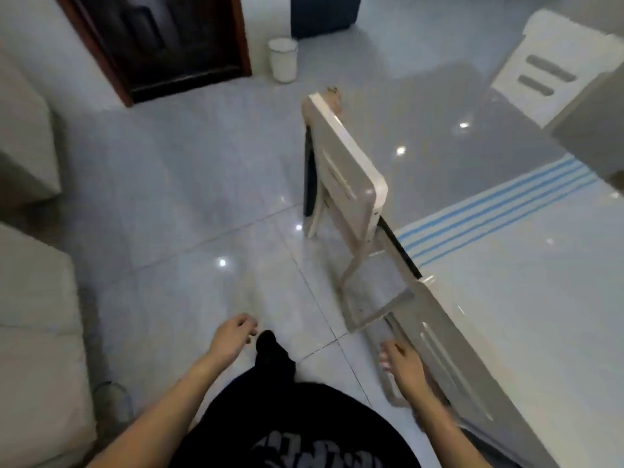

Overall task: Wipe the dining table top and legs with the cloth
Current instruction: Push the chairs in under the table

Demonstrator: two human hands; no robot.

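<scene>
The bench has a glossy grey top, and the cloth, white with blue stripes, lies flat on it near the edge. Two pale chairs stand tucked against that edge: one chair further along, the nearer chair by the bench's near end. The right hand hangs just beside the nearer chair, fingers loosely bent and holding nothing. The left hand hangs well away from the bench over the tiled floor, loosely curled and empty.

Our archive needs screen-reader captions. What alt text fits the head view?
A person is beside a glossy dining table, left hand and right hand holding nothing, while a blue-striped cloth lies on the tabletop. A white chair stands at its edge.
</scene>
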